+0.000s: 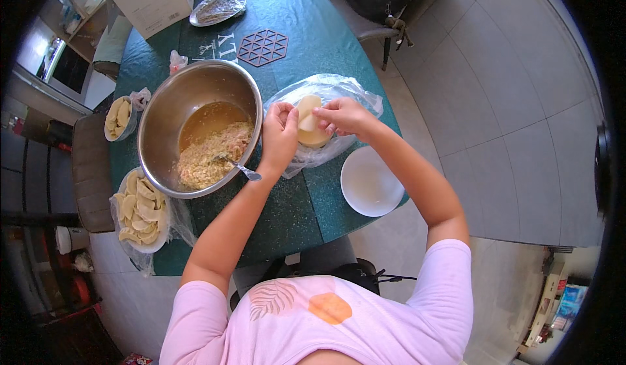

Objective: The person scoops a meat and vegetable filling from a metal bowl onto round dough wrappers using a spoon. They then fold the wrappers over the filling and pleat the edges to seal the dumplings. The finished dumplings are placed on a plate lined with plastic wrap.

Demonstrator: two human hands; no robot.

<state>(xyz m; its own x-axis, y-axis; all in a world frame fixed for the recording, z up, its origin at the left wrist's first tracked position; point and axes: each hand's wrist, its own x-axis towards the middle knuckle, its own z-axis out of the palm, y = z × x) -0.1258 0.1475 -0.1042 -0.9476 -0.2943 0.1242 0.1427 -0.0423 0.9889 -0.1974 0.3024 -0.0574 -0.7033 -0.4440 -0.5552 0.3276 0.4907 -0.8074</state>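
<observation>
Over the middle of the table, a round pale dumpling wrapper (307, 106) is pinched between both hands, partly folded or bent. My left hand (280, 130) closes on its left edge, and my right hand (344, 117) grips it from the right. Just beneath lies a stack of wrappers (315, 138) on a crumpled clear plastic bag (303, 163). To the left, a large steel bowl (156, 123) holds minced filling (212, 153) with brownish liquid at its far side. A metal spoon (246, 172) leans in the filling, its handle over the near rim by my left forearm.
A white bowl (372, 181) sits by the right table edge. Folded dumplings (141, 212) fill a plate at left, with more in a smaller bowl (119, 117) behind. Farther back are a hexagonal trivet (263, 47), a wrapped dish (218, 8) and a white box (147, 0).
</observation>
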